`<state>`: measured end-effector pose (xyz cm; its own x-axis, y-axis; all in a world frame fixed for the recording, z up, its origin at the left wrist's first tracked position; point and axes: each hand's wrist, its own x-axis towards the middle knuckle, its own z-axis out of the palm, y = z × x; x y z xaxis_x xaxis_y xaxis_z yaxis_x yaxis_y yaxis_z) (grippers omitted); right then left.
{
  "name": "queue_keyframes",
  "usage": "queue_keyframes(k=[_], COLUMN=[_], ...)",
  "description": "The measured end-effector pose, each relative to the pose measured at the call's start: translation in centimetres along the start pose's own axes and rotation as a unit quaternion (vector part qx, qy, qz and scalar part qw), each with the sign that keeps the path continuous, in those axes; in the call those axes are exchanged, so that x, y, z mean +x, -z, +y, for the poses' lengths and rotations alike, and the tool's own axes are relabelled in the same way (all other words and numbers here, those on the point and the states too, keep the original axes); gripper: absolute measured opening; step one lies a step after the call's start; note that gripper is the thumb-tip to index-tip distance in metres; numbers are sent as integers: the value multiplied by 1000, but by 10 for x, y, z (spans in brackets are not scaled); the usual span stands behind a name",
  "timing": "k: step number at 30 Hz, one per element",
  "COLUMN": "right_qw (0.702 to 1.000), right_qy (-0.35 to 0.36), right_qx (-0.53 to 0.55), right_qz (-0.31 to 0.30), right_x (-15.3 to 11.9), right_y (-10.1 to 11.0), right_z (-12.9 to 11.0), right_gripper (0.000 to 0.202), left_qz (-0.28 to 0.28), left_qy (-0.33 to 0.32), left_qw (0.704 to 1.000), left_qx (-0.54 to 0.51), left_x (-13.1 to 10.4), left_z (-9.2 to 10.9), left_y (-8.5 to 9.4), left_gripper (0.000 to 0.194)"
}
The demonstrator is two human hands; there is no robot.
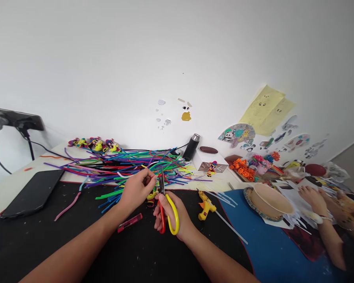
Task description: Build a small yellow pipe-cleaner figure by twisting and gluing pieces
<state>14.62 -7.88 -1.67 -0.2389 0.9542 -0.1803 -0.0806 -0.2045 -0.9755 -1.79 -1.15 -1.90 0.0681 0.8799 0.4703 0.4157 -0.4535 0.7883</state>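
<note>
My right hand [174, 212] grips a pair of scissors [168, 220] with one red and one yellow handle loop, blades pointing up and away. Just left of the blades, my left hand [138, 186] is closed in a pinch; what its fingertips hold is too small to make out. Below and between the hands, a small yellow and red pipe-cleaner figure [150, 197] is partly hidden. Behind my left hand spreads a large heap of coloured pipe cleaners [129, 163]. A pink-red utility knife [130, 223] lies on the black mat [106, 251] near my left wrist.
A yellow glue gun [206, 205] with a glue stick lies at right. A black phone [34, 192] is at far left. A black thermos [191, 147], a white box [211, 159] and several finished figures [96, 144] stand along the wall. Another person's hands [314, 200] are beside a bowl [273, 199].
</note>
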Motion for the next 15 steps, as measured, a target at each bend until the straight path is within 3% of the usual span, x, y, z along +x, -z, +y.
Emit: queue_keyframes(k=[15], right_qw=[1000], right_qy=[28], right_qx=[3], right_qz=[7], right_x=[0], right_y=[-5], right_z=[3], right_gripper=[71], left_qz=[-25], left_qy=[-10], left_qw=[999], left_qx=[27], left_x=[-3], left_z=[4], left_y=[-2], left_gripper=[22])
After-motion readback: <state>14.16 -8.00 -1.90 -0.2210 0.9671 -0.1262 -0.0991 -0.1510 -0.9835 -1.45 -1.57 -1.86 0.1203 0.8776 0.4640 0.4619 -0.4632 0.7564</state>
